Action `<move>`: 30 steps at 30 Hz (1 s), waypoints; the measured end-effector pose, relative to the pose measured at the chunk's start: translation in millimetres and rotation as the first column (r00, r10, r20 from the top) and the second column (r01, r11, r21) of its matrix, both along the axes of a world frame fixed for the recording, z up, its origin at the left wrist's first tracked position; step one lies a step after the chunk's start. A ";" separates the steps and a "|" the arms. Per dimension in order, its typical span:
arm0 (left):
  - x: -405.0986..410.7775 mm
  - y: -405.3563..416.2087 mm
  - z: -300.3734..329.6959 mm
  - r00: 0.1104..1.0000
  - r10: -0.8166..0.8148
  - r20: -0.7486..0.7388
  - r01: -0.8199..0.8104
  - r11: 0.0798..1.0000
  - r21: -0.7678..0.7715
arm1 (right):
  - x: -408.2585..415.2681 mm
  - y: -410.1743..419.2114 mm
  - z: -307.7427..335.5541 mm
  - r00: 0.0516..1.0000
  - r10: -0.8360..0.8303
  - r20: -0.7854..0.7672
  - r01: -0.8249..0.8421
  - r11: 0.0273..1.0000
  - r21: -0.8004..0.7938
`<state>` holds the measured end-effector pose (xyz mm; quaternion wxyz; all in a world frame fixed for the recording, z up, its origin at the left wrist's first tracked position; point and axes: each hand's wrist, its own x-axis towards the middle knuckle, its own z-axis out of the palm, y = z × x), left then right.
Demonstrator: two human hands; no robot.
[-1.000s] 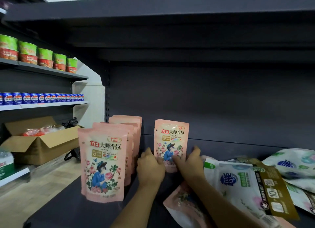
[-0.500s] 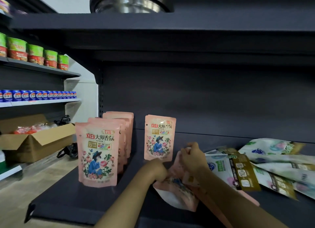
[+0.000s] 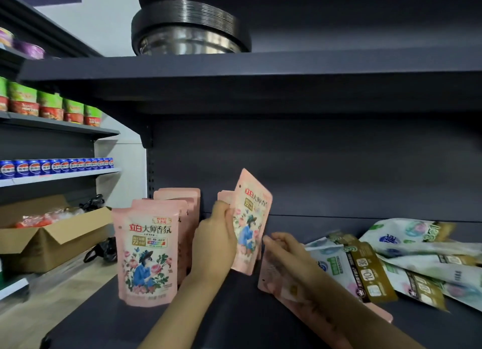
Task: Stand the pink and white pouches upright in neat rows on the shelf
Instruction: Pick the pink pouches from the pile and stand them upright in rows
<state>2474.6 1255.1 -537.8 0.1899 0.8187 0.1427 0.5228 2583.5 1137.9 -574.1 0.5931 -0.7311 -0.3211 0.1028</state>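
Pink pouch (image 3: 250, 226) in left hand (image 3: 214, 241)

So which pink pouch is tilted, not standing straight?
The pink pouch that the left hand holds, leaning right; the front-left pouch stands upright.

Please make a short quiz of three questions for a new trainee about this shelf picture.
1. True or false: the pink pouch in the left hand stands straight on the shelf.
2. Which pouches lie flat at the right: A) white pouches B) blue cans?
3. What is the right hand touching?

Key: 1 false, it is tilted. 2 A. 3 Another pink pouch lying flat.
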 end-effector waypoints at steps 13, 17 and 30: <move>24.5 13.4 -23.8 0.929 -0.183 0.320 0.318 0.836 -0.447 | -1.1 22.8 1.7 0.949 0.302 -0.096 -0.289 0.949 0.126; 35.7 19.2 -29.4 0.961 -0.217 0.172 0.277 0.777 -0.566 | 9.4 52.5 -9.6 0.986 0.128 -0.108 -0.111 0.983 0.146; 33.6 25.0 -59.9 0.956 -0.289 0.047 0.260 0.766 -0.587 | 26.6 66.0 -24.3 0.969 0.003 0.249 0.093 0.923 -0.373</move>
